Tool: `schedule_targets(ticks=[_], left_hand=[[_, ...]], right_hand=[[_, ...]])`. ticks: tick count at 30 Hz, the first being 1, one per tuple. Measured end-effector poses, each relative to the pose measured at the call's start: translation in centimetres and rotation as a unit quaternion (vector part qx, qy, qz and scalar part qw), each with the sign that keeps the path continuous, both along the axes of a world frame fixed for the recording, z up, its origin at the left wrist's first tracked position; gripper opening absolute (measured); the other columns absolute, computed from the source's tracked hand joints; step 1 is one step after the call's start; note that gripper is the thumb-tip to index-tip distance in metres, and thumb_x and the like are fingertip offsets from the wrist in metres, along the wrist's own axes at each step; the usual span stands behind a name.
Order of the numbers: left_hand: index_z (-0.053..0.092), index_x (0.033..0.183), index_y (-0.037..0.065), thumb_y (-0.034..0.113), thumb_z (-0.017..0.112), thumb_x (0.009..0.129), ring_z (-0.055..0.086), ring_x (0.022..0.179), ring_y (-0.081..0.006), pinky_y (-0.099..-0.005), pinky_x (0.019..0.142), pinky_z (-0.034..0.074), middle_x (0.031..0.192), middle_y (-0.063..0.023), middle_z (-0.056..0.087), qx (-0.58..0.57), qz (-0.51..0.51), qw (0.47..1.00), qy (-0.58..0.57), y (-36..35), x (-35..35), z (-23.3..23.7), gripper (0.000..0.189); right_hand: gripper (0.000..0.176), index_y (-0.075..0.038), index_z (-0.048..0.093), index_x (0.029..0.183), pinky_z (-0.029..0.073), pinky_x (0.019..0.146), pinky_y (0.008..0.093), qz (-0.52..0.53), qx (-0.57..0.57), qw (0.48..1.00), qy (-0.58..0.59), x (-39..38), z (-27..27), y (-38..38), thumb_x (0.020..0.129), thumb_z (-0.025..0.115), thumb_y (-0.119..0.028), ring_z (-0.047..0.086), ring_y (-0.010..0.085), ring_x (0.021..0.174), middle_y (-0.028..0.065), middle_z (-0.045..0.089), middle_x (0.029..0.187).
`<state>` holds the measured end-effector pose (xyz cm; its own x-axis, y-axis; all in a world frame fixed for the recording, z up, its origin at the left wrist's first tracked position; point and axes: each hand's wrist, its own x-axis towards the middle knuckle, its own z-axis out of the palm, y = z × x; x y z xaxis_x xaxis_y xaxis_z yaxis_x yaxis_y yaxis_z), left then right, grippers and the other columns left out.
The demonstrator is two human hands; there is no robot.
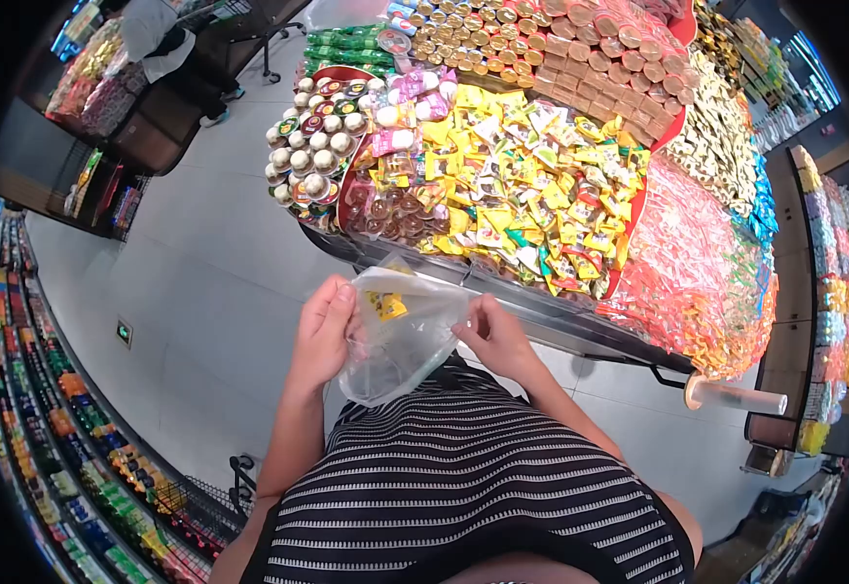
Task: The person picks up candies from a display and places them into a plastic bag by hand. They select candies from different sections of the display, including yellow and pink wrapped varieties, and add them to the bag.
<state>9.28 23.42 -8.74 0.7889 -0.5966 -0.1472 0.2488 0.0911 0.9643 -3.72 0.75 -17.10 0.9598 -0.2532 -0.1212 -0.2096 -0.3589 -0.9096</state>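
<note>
A clear plastic bag [395,355] is stretched between my two hands in front of my striped top. My left hand [324,321] pinches its left edge, thumb pointing up. At the opposite edge, my right hand [495,333] grips the plastic between thumb and fingers. One small yellow packet [386,306] shows in the upper left part of the bag. Just beyond the bag lies a heap of yellow-wrapped snacks [512,175] in a display bin. Dark round packs [395,209] fill the bin's near left corner.
White-topped round packs [312,156] sit at the display's left end, and pink-wrapped sweets [687,263] at its right. A roll of plastic bags [736,397] sticks out from the near right corner. Stocked shelves [84,457] curve along the left. Another person [162,49] stands at upper left.
</note>
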Motion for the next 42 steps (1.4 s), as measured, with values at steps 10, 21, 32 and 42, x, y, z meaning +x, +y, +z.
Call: schedule_targets(ticks=[10,21,32,42], left_hand=[[0.054,0.085,0.003,0.026,0.052,0.101,0.050,0.055,-0.0147,-0.0302,0.055,0.042,0.065,-0.0026,0.055,0.296,0.085,0.928,-0.209,7.0,5.3,-4.8,0.029],[0.062,0.110,0.005,0.024,0.071,0.085,0.063,0.090,-0.0311,-0.0379,0.076,0.051,0.096,-0.0135,0.063,0.270,-0.041,0.846,-0.458,12.4,15.1,-4.4,0.032],[0.053,0.082,0.003,0.028,0.066,0.091,0.053,0.065,-0.0345,-0.0400,0.061,0.043,0.071,-0.0153,0.056,0.158,-0.289,0.855,-0.401,10.0,17.8,-3.5,0.030],[0.053,0.081,-0.001,0.027,0.055,0.098,0.053,0.059,-0.0346,-0.0437,0.058,0.040,0.068,-0.0227,0.053,0.010,-0.407,0.857,-0.317,1.8,14.9,-1.4,0.032]], right_hand=[[0.011,-0.003,0.054,0.104,0.054,0.073,0.0328,-0.050,0.440,0.894,0.074,6.4,0.4,4.6,0.095,0.055,-0.010,0.062,0.0148,0.084,0.0050,0.061,0.095],[0.011,-0.006,0.058,0.094,0.047,0.053,0.0257,-0.085,0.357,0.928,0.067,15.2,1.3,15.6,0.093,0.049,-0.012,0.054,0.0105,0.060,0.0019,0.057,0.074],[0.033,-0.006,0.060,0.071,0.034,0.045,0.0215,-0.133,0.141,0.977,0.087,12.6,8.0,15.7,0.095,0.066,-0.027,0.042,0.0016,0.050,-0.0072,0.048,0.057],[0.026,-0.004,0.060,0.085,0.040,0.054,0.0227,-0.324,-0.035,0.945,-0.003,6.1,8.0,15.9,0.090,0.073,-0.026,0.048,0.0036,0.063,-0.0042,0.054,0.070]])
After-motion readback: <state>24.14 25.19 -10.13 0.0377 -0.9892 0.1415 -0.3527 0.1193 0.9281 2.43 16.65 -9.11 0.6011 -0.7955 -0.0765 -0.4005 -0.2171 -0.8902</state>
